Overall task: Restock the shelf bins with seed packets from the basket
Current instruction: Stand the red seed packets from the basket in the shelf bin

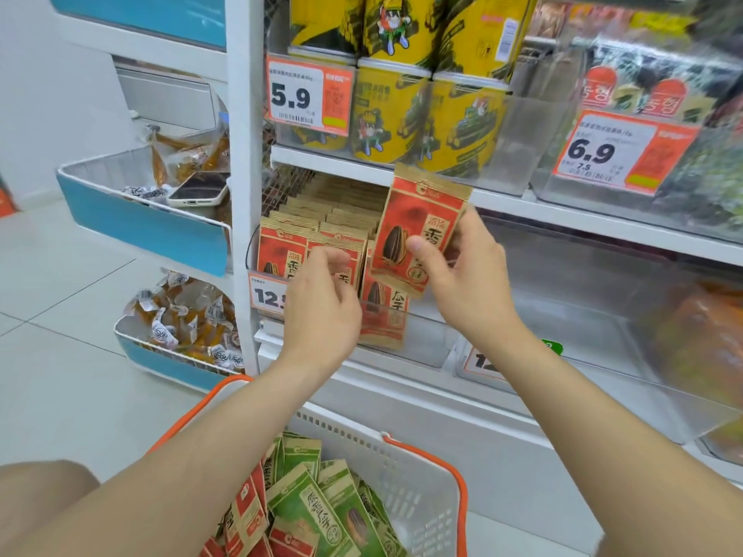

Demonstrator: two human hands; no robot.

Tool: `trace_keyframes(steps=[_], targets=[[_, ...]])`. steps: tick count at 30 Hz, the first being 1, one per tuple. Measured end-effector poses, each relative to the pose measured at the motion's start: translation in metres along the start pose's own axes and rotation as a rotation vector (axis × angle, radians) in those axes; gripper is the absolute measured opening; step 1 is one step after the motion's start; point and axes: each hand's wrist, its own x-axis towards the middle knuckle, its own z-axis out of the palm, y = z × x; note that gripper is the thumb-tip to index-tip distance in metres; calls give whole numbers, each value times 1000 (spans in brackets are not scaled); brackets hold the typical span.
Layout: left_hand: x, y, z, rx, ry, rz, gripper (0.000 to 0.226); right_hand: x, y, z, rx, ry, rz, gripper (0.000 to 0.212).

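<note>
Now the right hand (462, 275) pinches a red seed packet (418, 231) upright above the bin (422, 343); the left hand (321, 303) curls at the front row (279, 251), maybe gripping it. Better to slide the packet straight down behind.

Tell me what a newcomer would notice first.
At centre, the right hand pinches a red-and-brown paper seed packet in front of the clear shelf bin of matching packets, the left hand beside it. Below sits a white plastic basket with orange handles, full of green and red packets.
</note>
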Motion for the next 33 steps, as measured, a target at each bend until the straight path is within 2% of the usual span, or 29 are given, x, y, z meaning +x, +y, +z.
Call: trace_keyframes(steps=[3, 5, 7, 9, 10, 11, 14, 17, 20, 22, 24, 25, 27, 30, 33], targets=[[-3, -5, 2, 175, -68, -18, 39, 0, 14, 11, -144, -132, 59, 25], [-4, -7, 4, 262, -118, -59, 41, 0, 25, 24, -228, -296, 195, 28], [-6, -9, 4, 305, -151, -82, 42, 0, 32, 32, -368, -413, 331, 40], [-8, -11, 4, 326, -169, -70, 42, 4, 30, 34, -428, -403, 473, 58], [-8, -12, 4, 332, -175, -65, 42, 7, 28, 34, -384, -392, 552, 63], [-8, -13, 4, 338, -179, -54, 42, 10, 26, 34, -310, -401, 620, 62], [-9, -16, 5, 379, -182, 27, 46, 16, 19, 32, -139, -538, 730, 32], [-10, -18, 6, 419, -167, 102, 48, 21, 10, 34, -236, -666, 691, 30], [-10, -20, 7, 454, -159, 162, 52, 26, 7, 37, -319, -744, 726, 51], [-10, -21, 7, 477, -161, 202, 55, 27, 10, 39, -231, -602, 723, 67], [-9, -21, 6, 491, -167, 217, 55, 26, 12, 39, -218, -375, 530, 85], [-9, -22, 6, 500, -172, 221, 54, 26, 13, 41, -295, -333, 402, 88], [-7, -24, 5, 524, -188, 221, 52, 22, 11, 47, -427, -361, 261, 77], [-5, -25, 5, 556, -205, 210, 52, 17, 11, 58, -483, -342, 251, 23], [-6, -25, 6, 582, -206, 210, 50, 17, 13, 60, -499, -338, 236, 27]])
